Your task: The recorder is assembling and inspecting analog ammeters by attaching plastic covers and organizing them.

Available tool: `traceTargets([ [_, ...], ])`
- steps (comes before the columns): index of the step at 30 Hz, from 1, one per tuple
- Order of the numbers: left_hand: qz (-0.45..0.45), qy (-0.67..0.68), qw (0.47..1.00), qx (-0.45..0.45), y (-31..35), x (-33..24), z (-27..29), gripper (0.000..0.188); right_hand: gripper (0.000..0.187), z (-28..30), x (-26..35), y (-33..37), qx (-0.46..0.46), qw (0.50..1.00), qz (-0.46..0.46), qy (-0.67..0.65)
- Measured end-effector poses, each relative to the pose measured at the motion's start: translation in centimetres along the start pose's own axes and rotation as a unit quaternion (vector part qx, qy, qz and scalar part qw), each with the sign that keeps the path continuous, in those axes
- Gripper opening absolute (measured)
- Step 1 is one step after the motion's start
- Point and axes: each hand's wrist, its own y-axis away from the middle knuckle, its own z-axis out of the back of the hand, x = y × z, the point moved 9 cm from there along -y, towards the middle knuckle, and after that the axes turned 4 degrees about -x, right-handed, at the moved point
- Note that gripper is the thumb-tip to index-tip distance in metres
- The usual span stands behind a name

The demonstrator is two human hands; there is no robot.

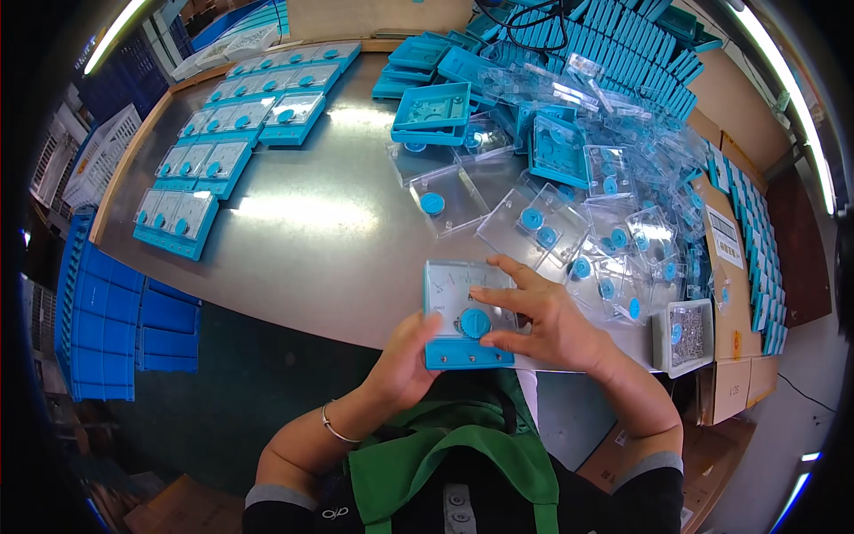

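Observation:
Close in front of me, at the table's near edge, is a blue analog meter [454, 287] with a white scale face, a clear cover and a round blue knob [475, 322]. My left hand [405, 360] is closed round its left side, thumb along the front edge. From the right, my right hand [556, 325] grips it with the fingertips bent onto the front, thumb and a finger to either side of the knob. Three small metal points line the meter's blue lower strip. To the right lie loose clear covers [531, 218] with blue knobs.
Rows of similar meters [182, 214] stand on the metal table's [311, 191] left side. Blue housings [431, 111] are heaped at the back. A white tray of small metal parts [689, 343] sits beside a cardboard box [725, 387]. Blue crates [98, 311] stand at left.

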Motion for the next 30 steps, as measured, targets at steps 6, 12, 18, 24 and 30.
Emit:
traceTargets([
  [6, -0.057, -0.14, 0.987, 0.049, -0.2, -1.9, 1.1, 0.052, 0.064, 1.7, -0.2, 1.6, -0.106, 0.991, -0.064, -0.041],
  [12, -0.026, -0.152, 0.984, 0.088, 0.2, -1.2, -0.8, 0.058, 0.043, -1.8, -3.9, 2.8, -0.067, 0.947, -0.178, -0.258],
  [18, -0.012, -0.218, 0.975, 0.051, 0.0, -1.1, 0.1, 0.064, 0.035, -2.5, -5.1, 3.4, -0.062, 0.943, -0.194, -0.265],
  [24, -0.007, -0.244, 0.965, 0.092, 0.2, -0.5, 0.5, 0.061, 0.033, -3.5, -4.9, 3.8, -0.036, 0.922, -0.203, -0.328],
  [30, -0.043, -0.231, 0.972, 0.008, -0.2, -1.2, 0.9, 0.055, 0.055, -1.7, -3.8, 4.7, -0.112, 0.931, -0.258, -0.234],
])
